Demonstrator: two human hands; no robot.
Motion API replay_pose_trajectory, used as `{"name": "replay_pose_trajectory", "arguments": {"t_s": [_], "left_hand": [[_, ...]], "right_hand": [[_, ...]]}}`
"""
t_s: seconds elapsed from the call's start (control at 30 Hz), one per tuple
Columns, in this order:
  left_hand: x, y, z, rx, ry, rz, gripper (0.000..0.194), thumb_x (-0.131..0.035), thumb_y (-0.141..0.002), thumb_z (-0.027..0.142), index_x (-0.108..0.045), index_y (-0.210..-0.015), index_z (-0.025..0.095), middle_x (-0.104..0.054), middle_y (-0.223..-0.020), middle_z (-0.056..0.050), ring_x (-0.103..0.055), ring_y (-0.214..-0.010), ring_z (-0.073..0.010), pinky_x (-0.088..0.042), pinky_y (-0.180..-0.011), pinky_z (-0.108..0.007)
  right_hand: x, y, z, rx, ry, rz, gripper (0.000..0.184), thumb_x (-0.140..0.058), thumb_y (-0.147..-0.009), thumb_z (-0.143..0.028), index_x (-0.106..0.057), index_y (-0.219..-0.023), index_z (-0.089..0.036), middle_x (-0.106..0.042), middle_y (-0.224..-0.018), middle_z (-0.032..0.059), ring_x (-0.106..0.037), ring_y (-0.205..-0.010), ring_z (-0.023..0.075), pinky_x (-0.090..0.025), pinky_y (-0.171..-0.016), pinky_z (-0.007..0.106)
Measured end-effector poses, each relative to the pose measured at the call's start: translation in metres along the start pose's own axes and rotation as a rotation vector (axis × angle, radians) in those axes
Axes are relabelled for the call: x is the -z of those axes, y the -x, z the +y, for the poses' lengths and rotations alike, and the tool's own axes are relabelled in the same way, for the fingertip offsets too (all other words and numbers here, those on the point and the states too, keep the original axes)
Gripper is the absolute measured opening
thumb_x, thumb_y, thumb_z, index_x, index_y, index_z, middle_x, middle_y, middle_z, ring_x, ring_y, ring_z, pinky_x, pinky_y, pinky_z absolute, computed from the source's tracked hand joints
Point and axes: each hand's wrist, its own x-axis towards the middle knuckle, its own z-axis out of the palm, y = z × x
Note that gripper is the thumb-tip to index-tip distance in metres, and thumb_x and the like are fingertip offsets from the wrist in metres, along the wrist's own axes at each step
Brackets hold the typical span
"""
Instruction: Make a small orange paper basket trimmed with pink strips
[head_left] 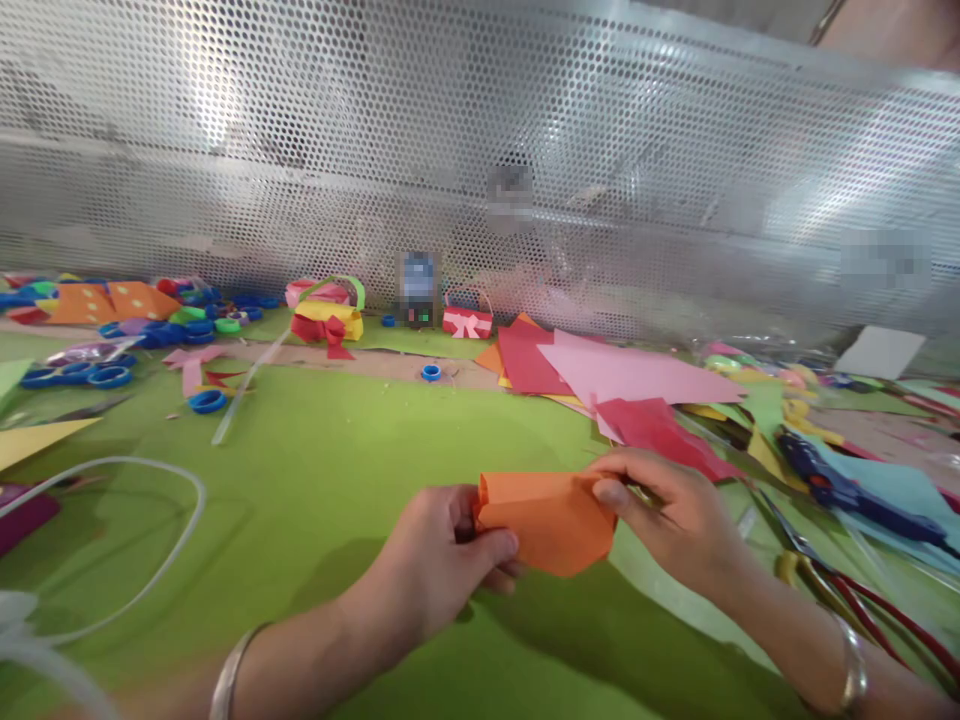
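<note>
A folded orange paper piece (pixel 546 520) hangs just above the green table cover (pixel 322 470), held from both sides. My left hand (pixel 442 565) pinches its left end, thumb underneath. My right hand (pixel 667 515) grips its right end, thumb on top. Both wrists carry metal bangles.
Pink and red paper sheets (pixel 622 385) lie behind my right hand. A blue glue gun (pixel 832 485) and scissors (pixel 810 560) rest at the right among paper scraps. Blue rings (pixel 207 401), small paper baskets (pixel 328 312) and a white cord (pixel 161 560) lie left. A perforated metal wall (pixel 480 150) closes the back.
</note>
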Motion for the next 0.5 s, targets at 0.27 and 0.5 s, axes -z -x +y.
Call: {"name": "replay_pose_trajectory", "arguments": {"t_s": [0.27,0.5], "left_hand": [[0.001,-0.002,-0.002,-0.008,-0.038,-0.006,0.016,-0.056,-0.075,0.002,-0.065,-0.086,0.010,-0.069,-0.063,0.000,-0.064,-0.057,-0.0120,-0.052,-0.055,-0.022],[0.004,-0.003,-0.018,-0.107,-0.244,-0.077,0.016,-0.050,-0.073,0.007,-0.062,-0.080,0.015,-0.062,-0.064,0.002,-0.059,-0.057,-0.0124,-0.049,-0.056,-0.024]], "right_hand": [[0.000,0.001,0.001,-0.080,-0.140,-0.020,0.036,-0.052,-0.089,-0.048,-0.063,-0.067,-0.021,-0.061,-0.060,0.0001,-0.055,-0.053,0.0142,-0.043,-0.048,0.024],[-0.001,0.005,-0.002,0.101,-0.001,0.002,0.035,-0.041,-0.097,-0.043,-0.067,-0.092,-0.022,-0.073,-0.090,0.0069,-0.069,-0.086,0.0203,-0.054,-0.068,0.028]]}}
